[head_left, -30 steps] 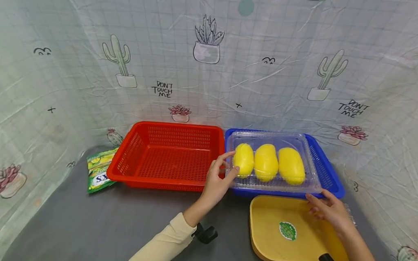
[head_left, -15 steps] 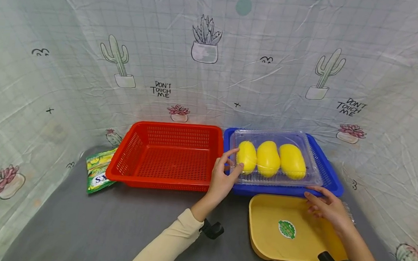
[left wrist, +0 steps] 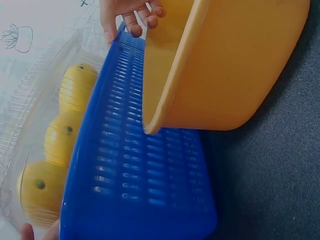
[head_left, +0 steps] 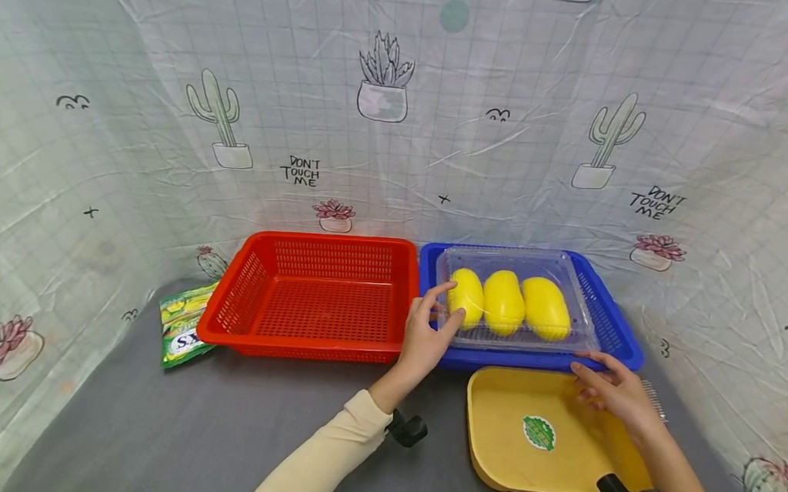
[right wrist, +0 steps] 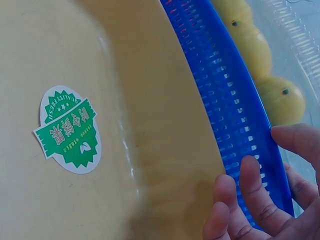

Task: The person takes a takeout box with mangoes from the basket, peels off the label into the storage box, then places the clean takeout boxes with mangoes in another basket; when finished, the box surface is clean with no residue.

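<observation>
Three yellow mangoes [head_left: 504, 302] lie side by side in a clear plastic clamshell container [head_left: 552, 265]. The container rests within the blue basket [head_left: 609, 313], close to its left side. With thumb and fingers, my left hand [head_left: 423, 341] grips the container's left front edge; in the left wrist view only its fingertips [left wrist: 27, 232] show. My right hand [head_left: 621, 395] is at the right end of the basket's front rim, fingers loosely bent and touching or very near it. Below that hand lies a yellow bin [head_left: 511, 433] with a green sticker.
A red basket [head_left: 327, 306] stands to the left of the blue one. Beside it leans a green and yellow packet [head_left: 182, 326]. Grey cloth [head_left: 226, 434] covers the table, and a printed curtain [head_left: 380, 152] hangs behind.
The container has shifted slightly right and back with my left hand, then settled into the blue basket. Its front edge has come away from my right hand, which has hardly moved.
</observation>
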The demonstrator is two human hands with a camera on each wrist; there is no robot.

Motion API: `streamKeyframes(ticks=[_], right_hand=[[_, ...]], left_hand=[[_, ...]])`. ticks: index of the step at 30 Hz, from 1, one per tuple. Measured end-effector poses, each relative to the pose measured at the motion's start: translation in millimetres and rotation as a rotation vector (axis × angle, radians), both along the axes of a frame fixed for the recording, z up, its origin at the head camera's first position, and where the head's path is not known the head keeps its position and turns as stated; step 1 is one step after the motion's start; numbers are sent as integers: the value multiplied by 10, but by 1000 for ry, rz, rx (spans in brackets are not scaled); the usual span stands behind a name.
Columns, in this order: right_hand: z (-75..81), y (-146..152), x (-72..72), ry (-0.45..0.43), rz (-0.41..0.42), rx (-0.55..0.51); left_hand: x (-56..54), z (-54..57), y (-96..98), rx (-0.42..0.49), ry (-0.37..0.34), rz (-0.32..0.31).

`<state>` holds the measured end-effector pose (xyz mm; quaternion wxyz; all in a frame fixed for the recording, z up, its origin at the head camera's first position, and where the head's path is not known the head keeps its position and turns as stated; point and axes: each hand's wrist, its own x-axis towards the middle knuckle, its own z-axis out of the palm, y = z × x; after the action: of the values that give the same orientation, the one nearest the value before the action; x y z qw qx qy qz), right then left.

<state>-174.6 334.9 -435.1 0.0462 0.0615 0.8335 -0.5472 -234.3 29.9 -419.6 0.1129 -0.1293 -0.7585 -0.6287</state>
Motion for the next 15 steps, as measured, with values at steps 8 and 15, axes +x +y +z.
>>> streamKeyframes(ticks=[8, 15], right_hand=[[5, -5, -3, 8, -2, 2], [15, -15, 3, 14, -11, 5]], left_hand=[[-43, 2, 82, -51, -20, 39], [-110, 21, 144, -109, -3, 29]])
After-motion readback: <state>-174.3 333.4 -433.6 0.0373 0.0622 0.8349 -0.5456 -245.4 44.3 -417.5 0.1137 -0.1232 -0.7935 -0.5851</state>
